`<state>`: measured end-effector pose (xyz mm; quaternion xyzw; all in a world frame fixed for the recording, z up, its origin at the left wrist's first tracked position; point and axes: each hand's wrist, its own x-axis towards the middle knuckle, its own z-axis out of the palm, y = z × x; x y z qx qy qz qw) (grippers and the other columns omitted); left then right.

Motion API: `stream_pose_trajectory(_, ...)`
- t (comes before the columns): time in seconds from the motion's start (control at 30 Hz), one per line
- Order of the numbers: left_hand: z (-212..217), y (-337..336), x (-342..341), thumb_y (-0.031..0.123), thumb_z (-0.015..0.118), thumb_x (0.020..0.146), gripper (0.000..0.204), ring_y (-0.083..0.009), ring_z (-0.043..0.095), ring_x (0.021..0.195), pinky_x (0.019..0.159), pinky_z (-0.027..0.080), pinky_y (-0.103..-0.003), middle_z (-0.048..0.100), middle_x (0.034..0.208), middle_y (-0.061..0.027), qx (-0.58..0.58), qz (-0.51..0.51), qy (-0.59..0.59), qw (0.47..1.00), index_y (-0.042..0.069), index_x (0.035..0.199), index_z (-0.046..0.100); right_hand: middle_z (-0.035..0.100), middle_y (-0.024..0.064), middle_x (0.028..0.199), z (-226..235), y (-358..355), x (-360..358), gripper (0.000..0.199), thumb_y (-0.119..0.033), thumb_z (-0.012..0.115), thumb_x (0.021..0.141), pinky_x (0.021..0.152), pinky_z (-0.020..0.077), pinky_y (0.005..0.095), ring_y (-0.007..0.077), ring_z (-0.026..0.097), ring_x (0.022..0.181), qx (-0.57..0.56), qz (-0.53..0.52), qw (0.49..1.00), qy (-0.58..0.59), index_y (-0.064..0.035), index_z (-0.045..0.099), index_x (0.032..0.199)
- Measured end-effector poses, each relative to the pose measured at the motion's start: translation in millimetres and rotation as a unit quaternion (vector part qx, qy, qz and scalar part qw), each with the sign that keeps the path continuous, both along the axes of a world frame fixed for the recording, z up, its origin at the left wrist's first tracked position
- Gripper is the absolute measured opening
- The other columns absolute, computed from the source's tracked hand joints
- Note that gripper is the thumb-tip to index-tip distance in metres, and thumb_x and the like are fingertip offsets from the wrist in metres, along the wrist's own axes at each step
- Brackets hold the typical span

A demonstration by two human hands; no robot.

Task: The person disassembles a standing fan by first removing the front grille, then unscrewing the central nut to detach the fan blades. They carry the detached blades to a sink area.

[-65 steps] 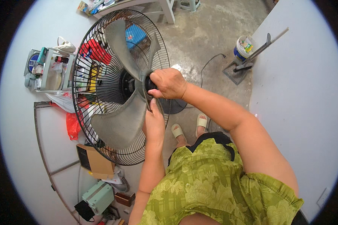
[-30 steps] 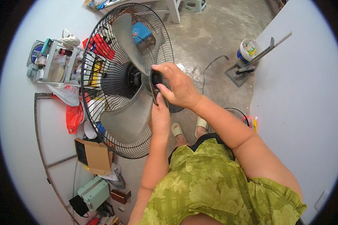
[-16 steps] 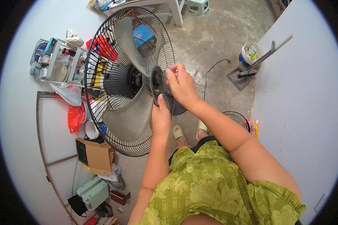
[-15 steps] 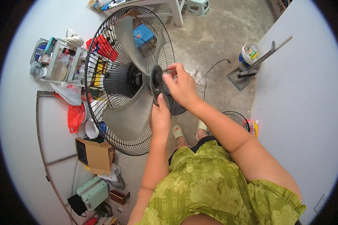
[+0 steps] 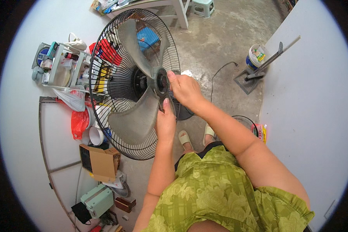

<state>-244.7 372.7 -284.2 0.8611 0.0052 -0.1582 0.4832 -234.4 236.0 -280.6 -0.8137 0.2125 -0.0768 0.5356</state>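
Observation:
A large fan stands in front of me, with grey plastic blades (image 5: 133,118) mounted before a black wire rear guard (image 5: 92,83). No front guard covers the blades. My left hand (image 5: 166,123) is closed round the lower blade near its root, thumb up on the front. Against the right side of the round hub (image 5: 162,81) my right hand (image 5: 186,91) is closed, its thumb pressed by the hub's rim and its other fingers mostly hidden. The dark centre of the hub shows between thumb and blades.
A wire fan guard (image 5: 243,121) lies on the floor by my right side. A power cord (image 5: 212,77), a white bucket (image 5: 256,56) and a long-handled dustpan (image 5: 246,81) are to the right. At left stand a shelf rack (image 5: 62,65), an open cardboard box (image 5: 102,160) and a mint-green case (image 5: 98,200).
My right hand has shifted from the hub's centre to its right edge, and its raised fingers have curled down out of sight. The left hand keeps its hold on the blade.

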Motion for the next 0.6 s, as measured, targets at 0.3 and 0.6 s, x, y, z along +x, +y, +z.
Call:
stream_pose_trajectory(0.3,9,-7,-2,0.033,0.049,0.098,0.038,-0.0138,0.054,0.052,0.05,0.045,-0.031,0.061,0.07,-0.0064,-0.056,0.014,-0.063,0.996,-0.003,0.101,0.06,0.063,0.018,0.088,-2,5,6,0.035,-0.035,0.059,0.086,0.068,0.0493,0.0427,0.0338,0.063,0.076,-0.005,0.012,0.987,-0.157,-0.0018,0.06,0.097)
stream_pose_trajectory(0.6,9,-8,-3,0.038,0.05,0.097,0.041,-0.013,0.052,0.047,0.047,0.044,-0.029,0.059,0.064,-0.0053,-0.041,0.043,-0.015,0.998,-0.001,0.094,0.061,0.061,0.0164,0.093,-1,5,-3,0.039,-0.028,0.063,0.08,0.071,0.0503,0.0423,0.0332,0.062,0.083,-0.006,-0.019,0.981,-0.191,-0.0034,0.055,0.11)
